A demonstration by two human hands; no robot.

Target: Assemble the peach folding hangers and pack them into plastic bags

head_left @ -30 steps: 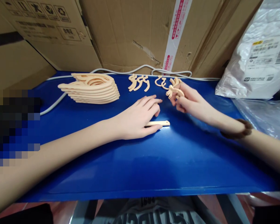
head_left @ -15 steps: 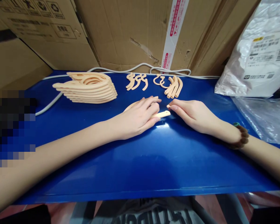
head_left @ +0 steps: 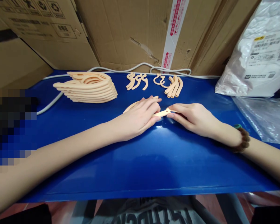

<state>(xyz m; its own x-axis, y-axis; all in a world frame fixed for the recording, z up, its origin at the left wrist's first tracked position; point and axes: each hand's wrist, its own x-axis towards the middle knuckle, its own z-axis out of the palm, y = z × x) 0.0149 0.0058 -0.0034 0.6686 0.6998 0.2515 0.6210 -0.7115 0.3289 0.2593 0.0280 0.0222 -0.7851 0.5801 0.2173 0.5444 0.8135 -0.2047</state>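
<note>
My left hand [head_left: 140, 117] lies over a beige plastic hanger [head_left: 130, 106], holding it down on the blue table. The hanger's curved edge shows behind the hand, and a flat arm end with a small hole [head_left: 162, 113] sticks out to the right between its fingers. My right hand [head_left: 190, 118] is closed in a pinch at that arm end, touching its tip. A thin beige piece [head_left: 176, 111] shows between the right fingers; its shape is mostly hidden. Behind the hands lie several S-shaped hooks [head_left: 137, 81] and several curved hanger arms [head_left: 175, 87].
A stack of beige hanger bodies [head_left: 86, 88] sits at the left back. Behind the table [head_left: 140, 168] stand cardboard boxes [head_left: 130, 34] with a white cable [head_left: 144, 64] along them. At right are a white parcel bag [head_left: 254, 59] and clear plastic [head_left: 263, 118].
My right hand has brought its small beige piece down and left against the hanger's arm end, where a gap was before. My left hand has stayed nearly still.
</note>
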